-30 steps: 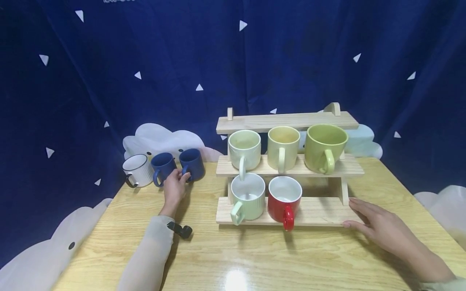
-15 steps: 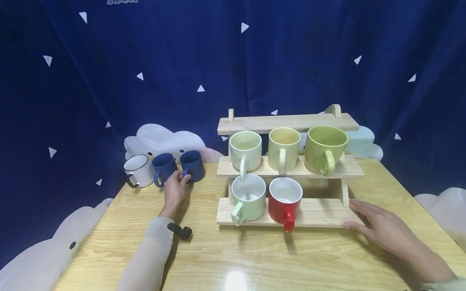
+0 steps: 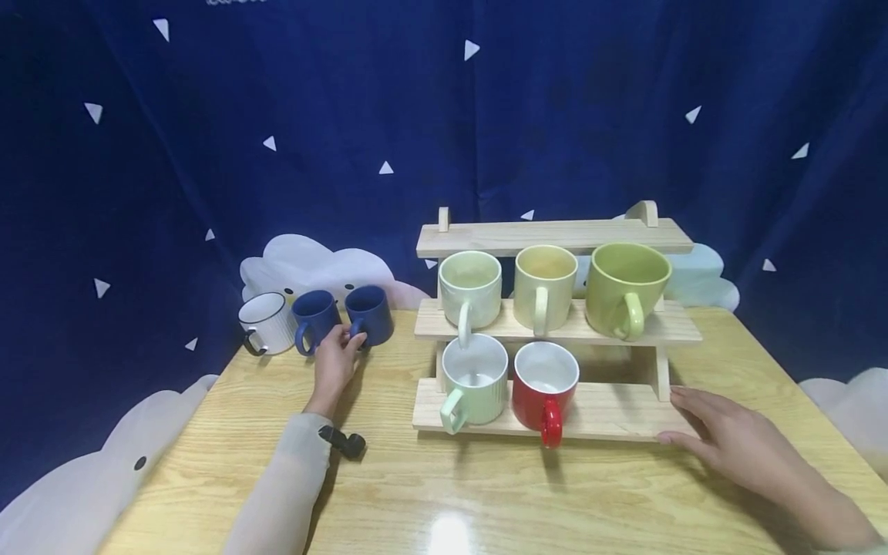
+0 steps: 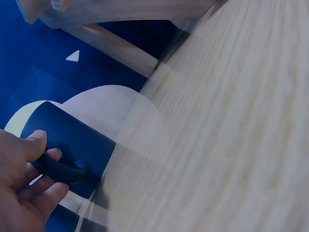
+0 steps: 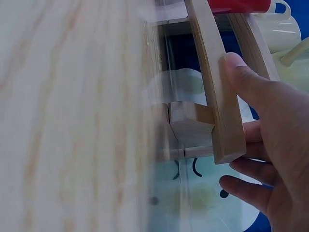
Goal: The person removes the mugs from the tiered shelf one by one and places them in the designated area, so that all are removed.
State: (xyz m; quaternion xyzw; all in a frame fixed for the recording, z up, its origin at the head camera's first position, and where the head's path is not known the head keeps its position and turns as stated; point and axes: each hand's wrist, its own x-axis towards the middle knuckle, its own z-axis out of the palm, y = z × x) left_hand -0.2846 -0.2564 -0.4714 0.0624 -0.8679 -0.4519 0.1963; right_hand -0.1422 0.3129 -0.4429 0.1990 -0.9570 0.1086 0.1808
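My left hand (image 3: 335,365) holds the handle of the right-hand blue mug (image 3: 371,314) between thumb and fingers; in the left wrist view, the thumb and fingertips surround the handle of this blue mug (image 4: 72,140). The mug stands upright on the table. At the right, my right hand (image 3: 749,447) grips the end of the wooden rack's bottom shelf (image 3: 624,408), thumb at the front edge. The right wrist view has my right hand (image 5: 275,140) with its thumb on the plank (image 5: 217,92) and its other fingers around the end.
Left of the held mug are another blue mug (image 3: 315,316) and a white mug (image 3: 270,327) with a black handle. The bottom shelf bears a mint mug (image 3: 479,385) and a red mug (image 3: 537,397); the middle shelf bears a pale green (image 3: 472,289), a yellow (image 3: 544,289) and an olive-green mug (image 3: 617,301).
The head view has shifted slightly. Both hands keep the same hold, and the mugs stay in their places.
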